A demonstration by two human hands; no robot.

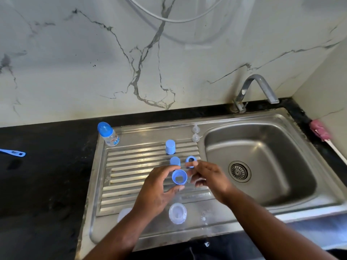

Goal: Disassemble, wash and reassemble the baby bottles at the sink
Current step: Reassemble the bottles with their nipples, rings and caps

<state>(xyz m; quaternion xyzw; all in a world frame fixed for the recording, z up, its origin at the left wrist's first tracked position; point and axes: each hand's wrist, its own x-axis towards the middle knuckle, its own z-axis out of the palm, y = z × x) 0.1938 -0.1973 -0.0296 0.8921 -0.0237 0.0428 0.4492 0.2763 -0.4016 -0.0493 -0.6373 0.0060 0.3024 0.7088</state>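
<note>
L hand (pixel 159 186) pinches blue collar ring (pixel 179 177) betw thumb & fingertips, over drainboard (pixel 131 166). R hand (pixel 208 177) sits close at its 3 o'clock, fingers curled; can't tell if it holds anything. Open clear bottle (pixel 177 212) at 6, blue cap (pixel 170 146) at 12, capped bottle (pixel 109 135) at 10, sink bowl (pixel 281 147) at 3.

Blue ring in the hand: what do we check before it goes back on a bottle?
1. Blue ring gripped by the left hand: ok.
2. Right hand holds a teat for it: cannot tell, blurred.
3. Spare clear teats stand beside the basin: ok.
4. Open bottle stands upright on the drainboard: ok.
5. Tap off: ok.
</note>
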